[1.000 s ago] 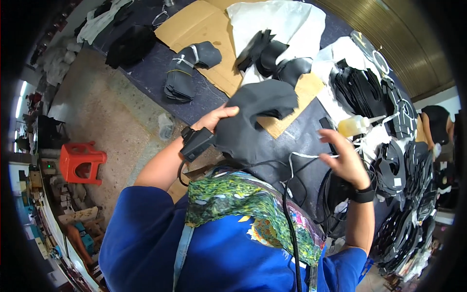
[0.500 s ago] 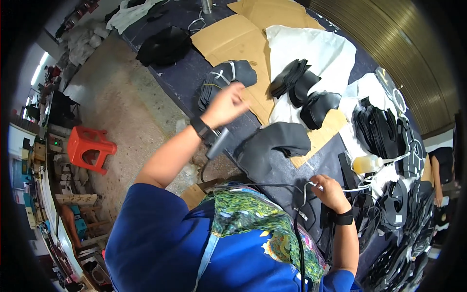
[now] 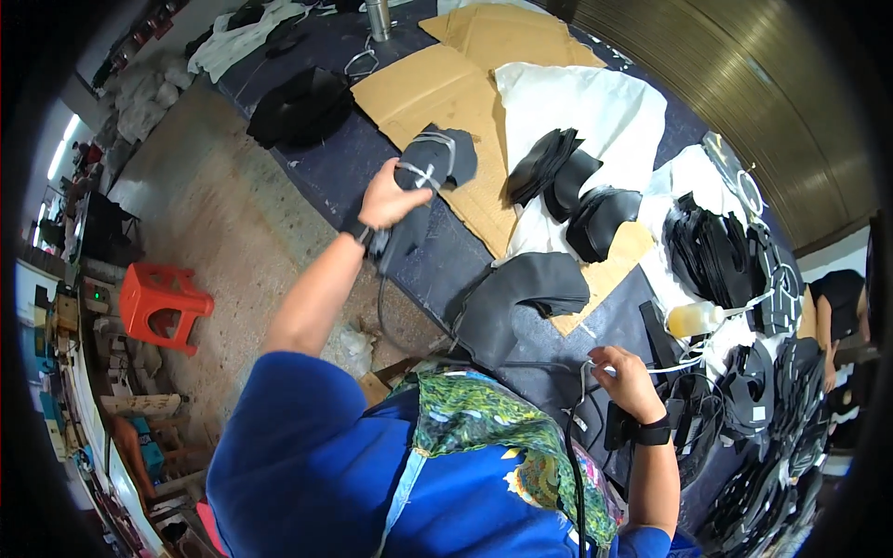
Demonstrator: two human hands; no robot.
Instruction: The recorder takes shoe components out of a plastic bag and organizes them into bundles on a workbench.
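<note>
Currently, my left hand is extended forward over the dark tabletop. Its grip is closed on a bundle of black cut fabric pieces tied with a white strap; the bundle sits at the near edge of the brown cardboard sheet.

My right hand is low and close to my body, at the tabletop edge. Its grip is narrow, fingers curled around a thin white cord; I cannot tell how firmly it is pinched.

Between both hands lies a large black curved fabric piece, flat on the tabletop. Just right of the cord stands a small bottle of yellowish liquid. Further stacks of black pieces rest on white cloth beyond. An orange plastic stool stands on the floor at my left.
</note>
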